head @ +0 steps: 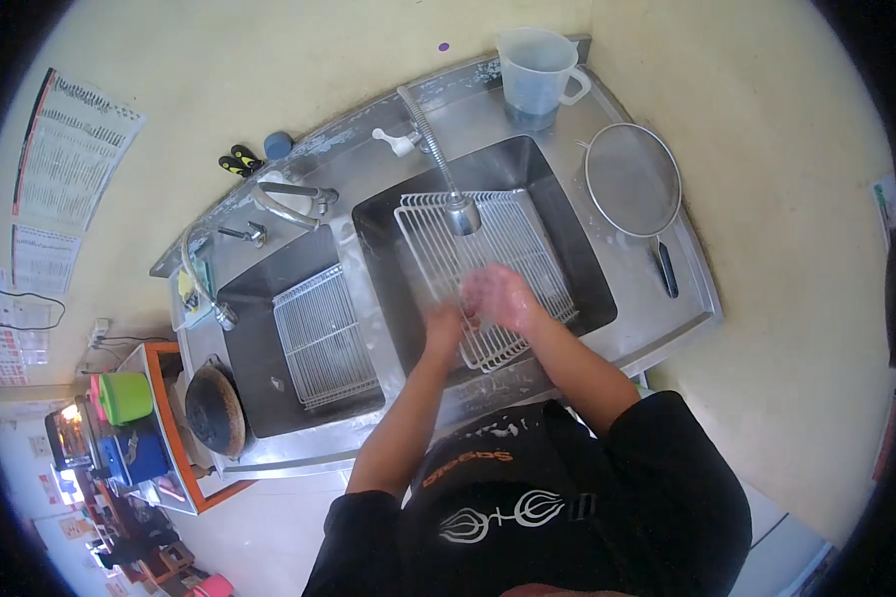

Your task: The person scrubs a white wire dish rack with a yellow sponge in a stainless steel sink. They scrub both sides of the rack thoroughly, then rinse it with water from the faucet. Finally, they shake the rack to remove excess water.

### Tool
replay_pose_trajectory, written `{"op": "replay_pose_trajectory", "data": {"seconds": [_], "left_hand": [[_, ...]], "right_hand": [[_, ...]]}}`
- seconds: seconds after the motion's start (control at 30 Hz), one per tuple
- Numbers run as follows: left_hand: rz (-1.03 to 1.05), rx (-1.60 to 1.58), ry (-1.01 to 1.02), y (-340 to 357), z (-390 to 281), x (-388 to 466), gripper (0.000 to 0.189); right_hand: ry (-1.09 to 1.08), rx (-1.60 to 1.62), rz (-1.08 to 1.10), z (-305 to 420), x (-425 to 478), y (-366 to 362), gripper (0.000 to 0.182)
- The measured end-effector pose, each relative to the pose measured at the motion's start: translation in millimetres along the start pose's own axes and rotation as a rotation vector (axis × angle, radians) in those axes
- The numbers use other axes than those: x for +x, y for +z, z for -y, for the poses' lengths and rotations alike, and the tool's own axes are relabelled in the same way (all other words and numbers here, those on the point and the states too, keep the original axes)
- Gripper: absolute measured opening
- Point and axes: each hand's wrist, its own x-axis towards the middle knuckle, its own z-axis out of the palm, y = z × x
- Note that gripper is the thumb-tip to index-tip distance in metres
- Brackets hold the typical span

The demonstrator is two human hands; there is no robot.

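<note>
A white wire rack (523, 246) leans at a tilt in the right sink basin (377, 246), below a metal spray faucet head (463, 215). My left hand (446, 327) is at the rack's left edge, its fingers mostly hidden. Close beside it, my right hand (502, 297) is over the rack's bars, wet and blurred, with the fingers pointing left. The two hands nearly meet under the faucet head. Whether either one grips the rack is unclear. A second wire rack (327, 336) lies in the left sink basin (250, 388).
On the right of the steel counter stand a plastic measuring jug (539, 74) and a round mesh strainer (633, 179). A blackened pan (215, 410) sits at the left end. Behind the left basin are another faucet (291, 201) and black-yellow scissors handles (240, 160).
</note>
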Motion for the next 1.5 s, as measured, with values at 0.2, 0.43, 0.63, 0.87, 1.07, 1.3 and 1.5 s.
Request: {"op": "replay_pose_trajectory", "data": {"seconds": [0.2, 0.43, 0.63, 0.87, 1.07, 1.3, 1.5], "left_hand": [[-0.017, 0.061, -0.041, -9, 3, 10, 0.033], [0.061, -0.003, -0.074, -34, 6, 31, 0.030], [0.067, 0.788, 0.435, -56, 3, 74, 0.027], [-0.097, 0.553, 0.294, -91, 44, 170, 0.035], [0.050, 0.179, 0.126, -69, -9, 141, 0.036], [-0.012, -0.037, 0.110, -81, 6, 127, 0.029], [0.004, -0.171, 0.002, -59, -19, 100, 0.030]], "right_hand": [[-0.626, -0.780, -0.180, 62, 16, 110, 0.043], [-0.502, -1.330, -0.051, 40, 64, 153, 0.042], [-0.742, -1.696, -0.195, 59, 104, 110, 0.032], [-0.401, -1.552, 0.103, 75, 59, 167, 0.028], [-0.158, -1.645, 0.113, 108, 54, 167, 0.033], [-0.146, -1.498, 0.164, 99, 42, 182, 0.028], [-0.214, -1.597, 0.138, 109, 41, 162, 0.027]]}}
